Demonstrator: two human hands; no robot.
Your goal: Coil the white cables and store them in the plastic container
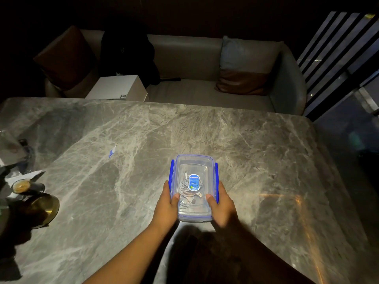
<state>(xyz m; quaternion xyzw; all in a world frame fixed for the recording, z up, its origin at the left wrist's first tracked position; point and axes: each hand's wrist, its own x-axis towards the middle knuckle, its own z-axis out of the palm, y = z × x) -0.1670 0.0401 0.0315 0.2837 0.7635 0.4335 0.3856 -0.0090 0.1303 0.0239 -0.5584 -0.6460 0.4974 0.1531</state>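
The thin white cables, loosely bundled w/ a USB plug showing, lay inside the clear rectangular plastic container, seen thru its lid under an oval blue sticker. Prob. light, limp and springy; the coil could loosen, but the walls kept it in. The container looked light, stiff and smooth, so a bit slippery; best held across its long sides, by the blue side latches. Lid was on; whether latched, couldn't tell. Left hand gripped the container's left side, right hand its right, thumbs on the lid. It rested on the grey marble table. Further off: a brass bowl at left, a white box on the grey sofa.
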